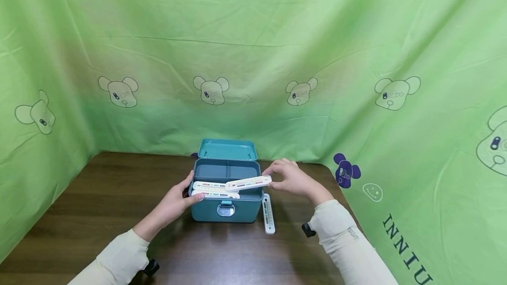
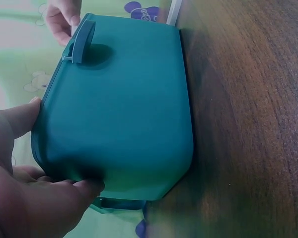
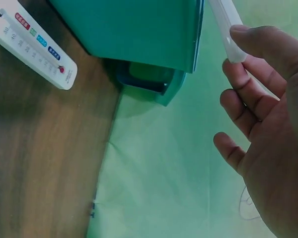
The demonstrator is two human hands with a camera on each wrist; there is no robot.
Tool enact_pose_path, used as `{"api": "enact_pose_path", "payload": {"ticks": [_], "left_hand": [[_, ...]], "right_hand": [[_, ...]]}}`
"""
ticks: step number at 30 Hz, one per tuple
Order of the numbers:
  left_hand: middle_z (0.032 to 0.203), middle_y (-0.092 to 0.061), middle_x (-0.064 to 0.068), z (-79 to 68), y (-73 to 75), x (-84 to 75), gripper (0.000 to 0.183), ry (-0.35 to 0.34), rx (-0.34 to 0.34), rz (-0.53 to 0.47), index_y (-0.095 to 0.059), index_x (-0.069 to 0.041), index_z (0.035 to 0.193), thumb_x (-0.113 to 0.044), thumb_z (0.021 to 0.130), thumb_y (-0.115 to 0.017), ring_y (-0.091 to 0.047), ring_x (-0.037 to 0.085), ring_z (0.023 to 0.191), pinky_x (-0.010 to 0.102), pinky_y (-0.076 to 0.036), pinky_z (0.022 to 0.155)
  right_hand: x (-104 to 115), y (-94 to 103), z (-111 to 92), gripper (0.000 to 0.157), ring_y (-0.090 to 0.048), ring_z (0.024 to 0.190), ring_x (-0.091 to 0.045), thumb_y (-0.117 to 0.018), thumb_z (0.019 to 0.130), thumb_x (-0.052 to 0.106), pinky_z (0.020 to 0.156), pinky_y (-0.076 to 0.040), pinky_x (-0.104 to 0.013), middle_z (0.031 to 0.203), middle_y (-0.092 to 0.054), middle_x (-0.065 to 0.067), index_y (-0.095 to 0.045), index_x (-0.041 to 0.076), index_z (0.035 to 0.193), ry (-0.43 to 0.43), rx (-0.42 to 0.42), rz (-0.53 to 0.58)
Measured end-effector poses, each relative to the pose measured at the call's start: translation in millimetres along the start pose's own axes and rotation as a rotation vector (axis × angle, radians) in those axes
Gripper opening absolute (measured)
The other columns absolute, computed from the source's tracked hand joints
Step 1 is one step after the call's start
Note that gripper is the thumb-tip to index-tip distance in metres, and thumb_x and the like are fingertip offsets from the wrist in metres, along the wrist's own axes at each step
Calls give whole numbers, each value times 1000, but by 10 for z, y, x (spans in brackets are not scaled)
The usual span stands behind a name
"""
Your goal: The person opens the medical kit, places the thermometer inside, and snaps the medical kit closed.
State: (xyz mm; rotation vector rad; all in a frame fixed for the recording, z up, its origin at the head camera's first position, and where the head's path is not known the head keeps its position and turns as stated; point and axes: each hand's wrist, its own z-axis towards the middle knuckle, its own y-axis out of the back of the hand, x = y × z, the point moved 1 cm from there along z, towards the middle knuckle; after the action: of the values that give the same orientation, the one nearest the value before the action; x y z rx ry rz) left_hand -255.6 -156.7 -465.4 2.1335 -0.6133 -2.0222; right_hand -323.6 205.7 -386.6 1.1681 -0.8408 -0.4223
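Observation:
A teal storage box (image 1: 243,211) stands on the table with its lid (image 1: 227,149) raised at the back. My left hand (image 1: 172,205) grips the box's left side, thumb at the front rim and fingers along the wall in the left wrist view. Between thumb and fingertips, my right hand (image 1: 297,182) pinches the right end of a white thermometer (image 1: 250,183), which slants over the box opening. More white thermometers (image 1: 210,186) lie in the front part of the box, their left ends near the left thumb. Another thermometer (image 3: 35,42) lies on the table beside the box's right side.
A divided compartment (image 1: 211,169) spans the back of the box. A clear latch (image 1: 225,209) is on its front. The brown wooden table (image 1: 99,214) meets a green patterned cloth (image 1: 253,65) behind and at both sides.

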Motion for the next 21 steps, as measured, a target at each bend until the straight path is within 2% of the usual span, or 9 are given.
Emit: {"api": "enact_pose_path", "payload": {"ticks": [13, 21], "left_hand": [[171, -16, 15, 9, 11, 11, 106, -2, -7, 18, -9, -13, 166, -50, 91, -75, -23, 40, 155, 56, -33, 118], [171, -15, 15, 8, 12, 8, 105, -15, 0, 19, -10, -11, 166, -48, 92, -75, -23, 40, 155, 55, -33, 118]], "right_hand": [[157, 98, 215, 26, -59, 111, -21, -83, 84, 22, 99, -37, -48, 111, -73, 5, -77, 19, 109, 7, 93, -56], [192, 43, 294, 24, -59, 109, -18, -85, 84, 26, 102, -35, -49, 108, -73, 8, -78, 20, 107, 7, 114, -34]]}}
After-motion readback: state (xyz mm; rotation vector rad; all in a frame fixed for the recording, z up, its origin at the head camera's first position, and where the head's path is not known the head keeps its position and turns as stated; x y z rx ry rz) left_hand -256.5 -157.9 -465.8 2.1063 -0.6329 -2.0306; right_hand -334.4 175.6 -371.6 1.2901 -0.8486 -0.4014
